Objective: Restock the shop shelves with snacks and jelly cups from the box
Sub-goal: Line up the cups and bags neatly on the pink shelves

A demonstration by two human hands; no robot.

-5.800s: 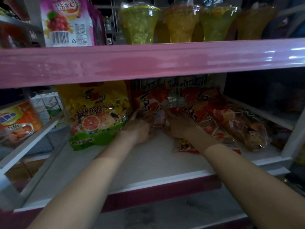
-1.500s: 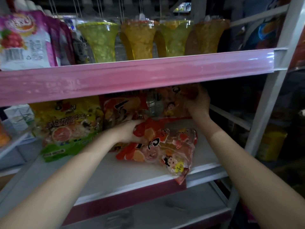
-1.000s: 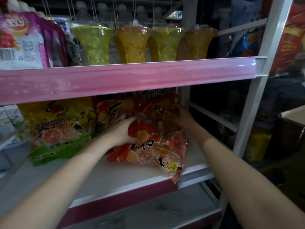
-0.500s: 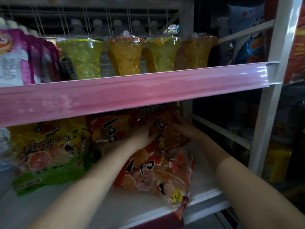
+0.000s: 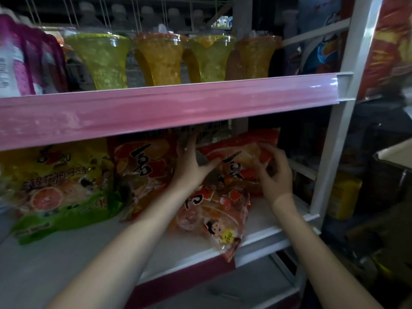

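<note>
Reaching, left hand [image 5: 193, 167]: my fingers are spread flat between two upright red plastic snack bags [image 5: 142, 172].
Right hand [image 5: 275, 172]: curled fingers pinch the right-hand bag [image 5: 243, 150] (lower white shelf [image 5: 66, 253]).
Lying bag: clear-fronted red snack bag [image 5: 214, 217], overhanging the shelf edge.

Large black Chinese brush character, possibly 喜, on upright red snack bag [image 5: 142, 166]; rest illegible.

Both forearms are bare to the frame edge, with no sleeves, rings or watch visible.
</note>
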